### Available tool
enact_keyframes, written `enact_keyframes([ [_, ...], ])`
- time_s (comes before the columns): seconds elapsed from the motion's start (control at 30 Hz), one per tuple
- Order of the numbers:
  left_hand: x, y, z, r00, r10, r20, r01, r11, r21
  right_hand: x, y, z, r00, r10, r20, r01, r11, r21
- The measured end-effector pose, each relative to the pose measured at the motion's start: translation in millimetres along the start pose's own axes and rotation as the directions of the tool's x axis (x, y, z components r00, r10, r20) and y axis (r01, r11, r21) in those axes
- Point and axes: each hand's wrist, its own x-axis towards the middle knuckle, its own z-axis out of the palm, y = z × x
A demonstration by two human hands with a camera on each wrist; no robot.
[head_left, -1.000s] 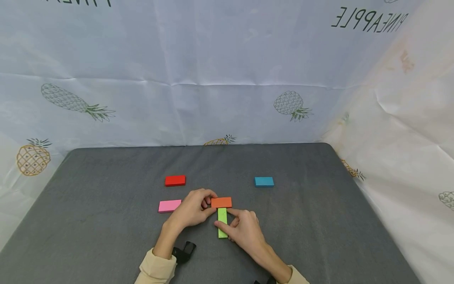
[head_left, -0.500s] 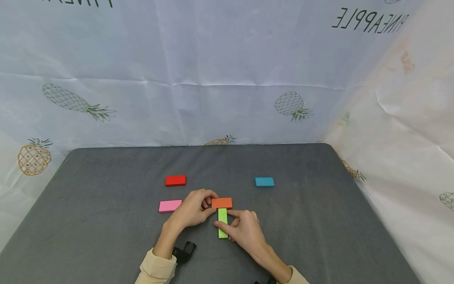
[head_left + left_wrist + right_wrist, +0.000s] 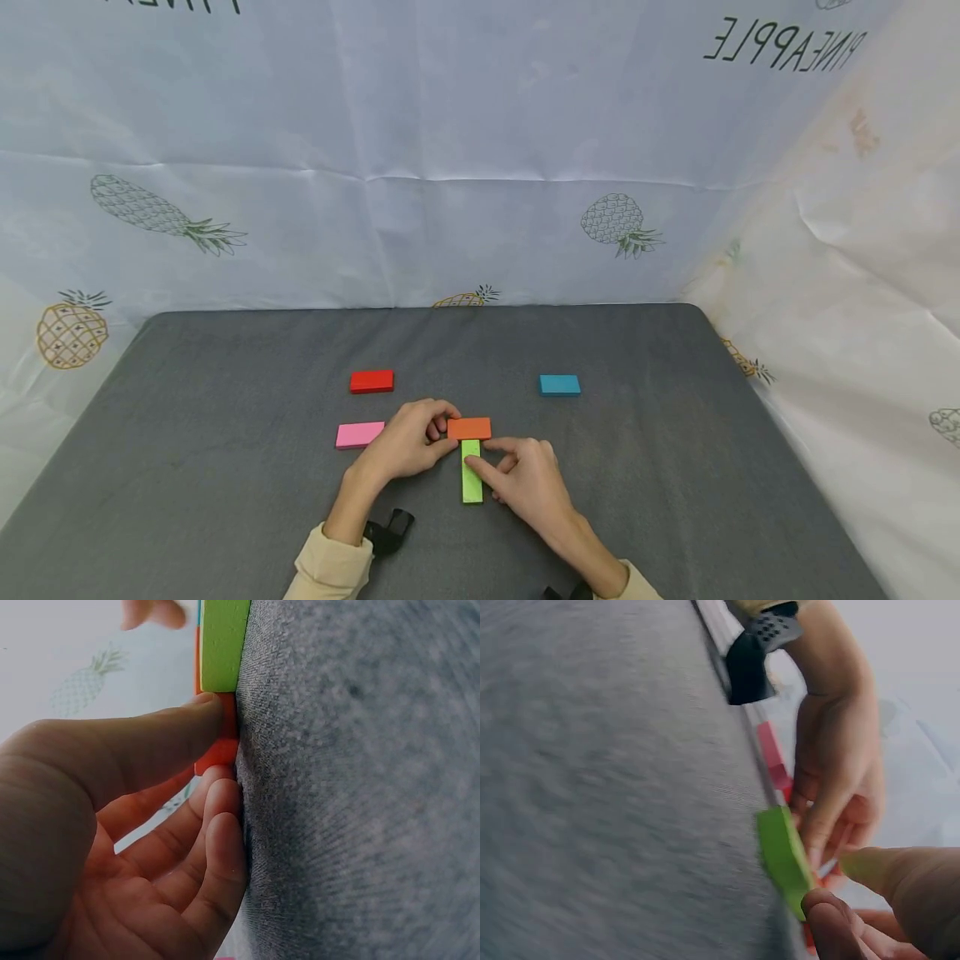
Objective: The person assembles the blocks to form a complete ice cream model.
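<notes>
An orange block (image 3: 468,428) lies crosswise at the far end of a lime green block (image 3: 472,487), making a T on the grey cloth. My left hand (image 3: 403,442) pinches the left end of the orange block; in the left wrist view its thumb (image 3: 161,746) presses the near side. Just right of the green block is my right hand (image 3: 531,485), its thumb over the block's top and its other fingers beside it. In the right wrist view a gap shows between that thumb (image 3: 885,870) and the green block (image 3: 784,855).
Behind the left hand lie a pink block (image 3: 358,435) and a red block (image 3: 371,382). A blue block (image 3: 559,385) sits farther back on the right. The grey-covered table (image 3: 675,500) meets a pineapple-print curtain (image 3: 480,242) at its far edge.
My right hand has loosened from the green block and shifted slightly right and away from me. The left hand and all the blocks have stayed in place.
</notes>
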Motion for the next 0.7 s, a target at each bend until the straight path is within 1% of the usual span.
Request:
enact_keyframes([
  [0.13,0.3,-0.7,0.0,1.000,0.005,0.000,-0.005,1.000,-0.004,5.5,1.0,-9.8,0.999,-0.042,-0.035,0.042,0.999,0.007],
  [0.27,0.6,-1.5,0.4,1.000,0.008,0.000,-0.008,1.000,-0.005,10.7,7.9,-17.4,0.994,-0.092,-0.057,0.092,0.996,0.002],
  [0.43,0.9,-1.6,0.6,1.000,0.004,0.005,-0.004,1.000,-0.008,14.8,17.2,-23.6,0.986,-0.156,-0.056,0.156,0.988,-0.003],
  [0.7,1.2,-1.4,1.1,1.000,-0.011,0.011,0.011,1.000,-0.011,22.7,30.0,-35.6,0.973,-0.226,-0.046,0.225,0.974,-0.032],
])
